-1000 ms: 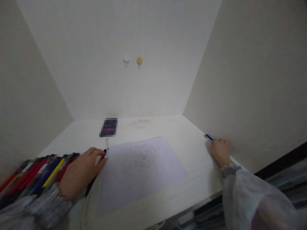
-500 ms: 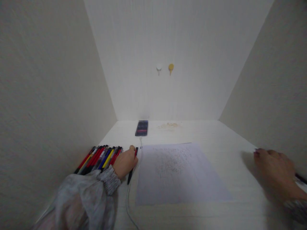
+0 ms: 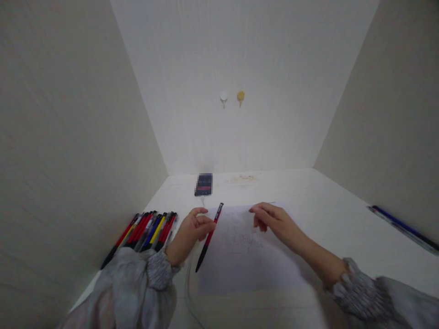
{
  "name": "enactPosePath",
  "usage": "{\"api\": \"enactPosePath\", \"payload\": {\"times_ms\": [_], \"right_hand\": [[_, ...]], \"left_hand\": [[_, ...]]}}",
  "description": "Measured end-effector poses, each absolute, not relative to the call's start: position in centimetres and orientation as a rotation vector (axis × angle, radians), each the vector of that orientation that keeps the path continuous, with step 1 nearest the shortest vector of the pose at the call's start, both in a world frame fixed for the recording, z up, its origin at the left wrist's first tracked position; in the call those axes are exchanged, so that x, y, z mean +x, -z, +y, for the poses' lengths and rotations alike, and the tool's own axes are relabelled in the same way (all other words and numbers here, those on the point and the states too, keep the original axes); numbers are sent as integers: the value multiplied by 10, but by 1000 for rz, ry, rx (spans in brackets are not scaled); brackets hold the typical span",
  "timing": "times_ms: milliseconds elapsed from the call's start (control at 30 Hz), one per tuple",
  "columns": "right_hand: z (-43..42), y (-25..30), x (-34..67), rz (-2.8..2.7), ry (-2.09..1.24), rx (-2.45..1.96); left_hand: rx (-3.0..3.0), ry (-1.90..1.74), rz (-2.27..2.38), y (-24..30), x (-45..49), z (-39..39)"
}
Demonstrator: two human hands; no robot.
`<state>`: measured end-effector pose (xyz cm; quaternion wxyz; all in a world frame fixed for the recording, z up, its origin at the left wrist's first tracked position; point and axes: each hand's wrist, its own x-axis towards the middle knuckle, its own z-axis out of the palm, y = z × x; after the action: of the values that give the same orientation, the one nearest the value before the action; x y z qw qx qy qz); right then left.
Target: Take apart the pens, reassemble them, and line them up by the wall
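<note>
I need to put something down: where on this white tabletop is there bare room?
Widest: between the paper and the blue pen along the right wall, beyond the right sleeve. Also behind the paper, right of the brownish marks. Crowded: the left, with the pen row, cable and left hand holding a red-and-black pen.

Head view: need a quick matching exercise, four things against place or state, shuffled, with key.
Column 1
1. Left hand
2. Round yellow hook
3. Slim blue-and-black pen
4. Right hand

Column 2
A. Lying along the right side wall
B. Over the white paper sheet, no pen visible in it
C. Holding a red-and-black pen
D. On the back wall, right of a round white hook

Pairs: 1-C, 2-D, 3-A, 4-B
</note>
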<state>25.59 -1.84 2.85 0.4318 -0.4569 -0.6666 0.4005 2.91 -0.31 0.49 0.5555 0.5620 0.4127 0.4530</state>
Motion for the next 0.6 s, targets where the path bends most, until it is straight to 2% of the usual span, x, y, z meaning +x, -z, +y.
{"api": "enactPosePath", "payload": {"times_ms": [100,200,600], "right_hand": [[-19,-25,220,-1562,-1317,-1088],[-18,-20,200,-1602,-1440,-1089],[-10,-16,246,-1094,-1317,-1026]], "left_hand": [[1300,-915,930,-1,35,-11],[1304,-837,897,3,36,-14],[1389,-980,925,3,28,-5]]}}
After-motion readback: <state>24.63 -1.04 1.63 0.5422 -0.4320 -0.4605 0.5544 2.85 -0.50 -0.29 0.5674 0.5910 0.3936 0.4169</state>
